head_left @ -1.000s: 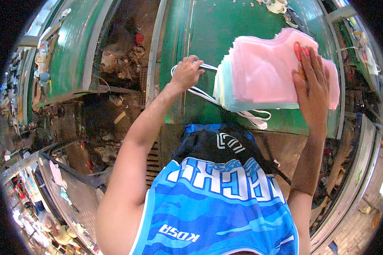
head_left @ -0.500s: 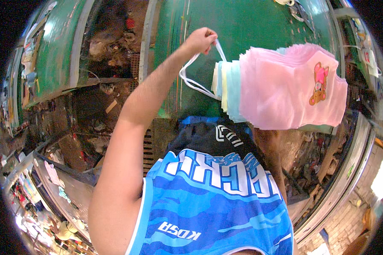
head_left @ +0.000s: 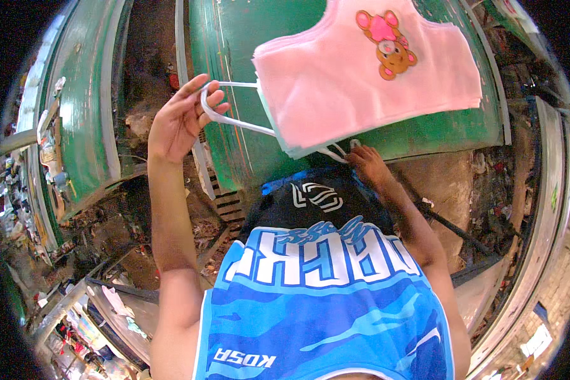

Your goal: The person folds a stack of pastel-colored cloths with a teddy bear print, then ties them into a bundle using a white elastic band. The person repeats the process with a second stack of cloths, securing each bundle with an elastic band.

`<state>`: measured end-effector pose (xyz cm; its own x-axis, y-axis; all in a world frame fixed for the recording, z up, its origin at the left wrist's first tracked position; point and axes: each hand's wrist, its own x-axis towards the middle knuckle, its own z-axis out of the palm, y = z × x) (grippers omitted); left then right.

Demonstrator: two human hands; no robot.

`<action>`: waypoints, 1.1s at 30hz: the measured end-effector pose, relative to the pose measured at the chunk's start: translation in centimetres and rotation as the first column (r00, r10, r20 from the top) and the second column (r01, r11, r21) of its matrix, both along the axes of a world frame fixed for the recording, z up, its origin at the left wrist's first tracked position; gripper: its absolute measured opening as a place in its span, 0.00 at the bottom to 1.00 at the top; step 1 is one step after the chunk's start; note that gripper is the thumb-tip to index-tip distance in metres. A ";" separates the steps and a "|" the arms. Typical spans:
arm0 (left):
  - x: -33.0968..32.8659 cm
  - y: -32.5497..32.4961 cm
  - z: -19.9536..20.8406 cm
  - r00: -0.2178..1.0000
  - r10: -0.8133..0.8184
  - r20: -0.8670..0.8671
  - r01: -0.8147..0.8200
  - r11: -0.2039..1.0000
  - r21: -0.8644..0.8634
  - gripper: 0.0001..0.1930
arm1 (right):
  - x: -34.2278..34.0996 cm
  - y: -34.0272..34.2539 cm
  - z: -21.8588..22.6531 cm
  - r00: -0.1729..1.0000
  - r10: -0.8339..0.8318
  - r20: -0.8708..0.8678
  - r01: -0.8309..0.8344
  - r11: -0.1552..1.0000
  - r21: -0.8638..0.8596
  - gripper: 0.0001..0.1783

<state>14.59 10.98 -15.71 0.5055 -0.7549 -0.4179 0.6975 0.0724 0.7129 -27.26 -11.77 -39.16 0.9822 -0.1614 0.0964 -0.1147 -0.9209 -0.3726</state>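
A stack of cut cloth pieces (head_left: 335, 79), pink on top with a teddy bear print and pale green beneath, lies flat on the green table (head_left: 424, 133). My left hand (head_left: 187, 117) is left of the stack, palm turned up. Its curled fingers hook a loop of white cloth strip (head_left: 244, 124), whose two lengths run taut to the stack's left edge. By the near edge, my right hand (head_left: 368, 163) has its fingers closed on white strip (head_left: 332, 152) that comes from under the stack. How the strip passes beneath the cloth is hidden.
The table's metal edge (head_left: 193, 145) borders a littered gap on the left, with another green table (head_left: 85, 120) beyond. Scraps and a slatted grate (head_left: 228, 206) are on the floor near me. A pale ledge (head_left: 538, 209) runs along the right.
My left hand has moved left and nearer, drawing the strip out sideways. My right hand, hidden before, now shows at the near edge. The stack appears farther up and left, with its layers less fanned.
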 end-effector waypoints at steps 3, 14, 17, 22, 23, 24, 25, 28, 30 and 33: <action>-1.4 2.3 -0.6 0.992 -0.017 0.122 0.046 0.970 -0.240 0.27 | 3.3 0.7 8.7 0.988 0.148 -0.050 -0.135 0.970 0.202 0.13; -7.7 0.8 7.6 0.869 0.050 0.492 0.128 0.938 -0.321 0.44 | 7.6 2.5 17.7 0.977 0.102 -0.185 -0.062 0.976 0.209 0.26; -7.5 -0.5 10.0 0.784 0.086 0.615 0.109 0.956 -0.272 0.46 | 8.4 3.4 15.4 1.000 0.014 -0.015 -0.008 0.938 0.348 0.25; -7.9 -8.0 13.8 0.701 0.067 0.710 -0.050 0.998 -0.045 0.32 | 10.8 4.3 11.7 0.992 -0.084 0.094 0.020 0.841 0.540 0.19; -8.7 -9.3 14.3 0.633 -0.035 0.773 -0.055 0.994 0.090 0.26 | 10.9 4.4 11.8 0.992 -0.079 0.102 0.010 0.834 0.552 0.18; -9.2 -11.1 14.4 0.561 -0.152 0.814 -0.054 0.974 0.219 0.20 | 10.9 4.3 11.7 0.991 -0.086 0.104 0.013 0.827 0.563 0.16; -9.0 -11.7 12.5 0.399 -0.262 0.879 -0.006 0.958 0.288 0.22 | 10.9 4.3 11.7 0.990 -0.092 0.109 0.012 0.818 0.575 0.15; -9.7 -13.5 7.6 0.028 -0.174 0.984 -0.009 0.985 0.175 0.34 | 11.6 4.0 12.3 0.963 -0.105 0.248 -0.050 0.836 0.546 0.13; -10.0 -12.8 4.4 -0.282 -0.112 0.953 -0.231 0.972 0.046 0.29 | 12.0 3.0 13.2 0.965 -0.138 0.221 -0.007 0.835 0.550 0.13; -10.0 -12.2 4.5 -0.458 -0.155 0.875 -0.379 0.925 -0.035 0.20 | 11.5 2.5 12.6 0.952 -0.149 0.266 -0.009 0.859 0.513 0.12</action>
<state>4.55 -1.21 -11.18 0.3906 -0.6309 0.6704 -0.9202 -0.2890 0.2642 -15.72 -9.28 -26.60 0.9074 -0.3320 0.2577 0.0129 -0.5908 -0.8067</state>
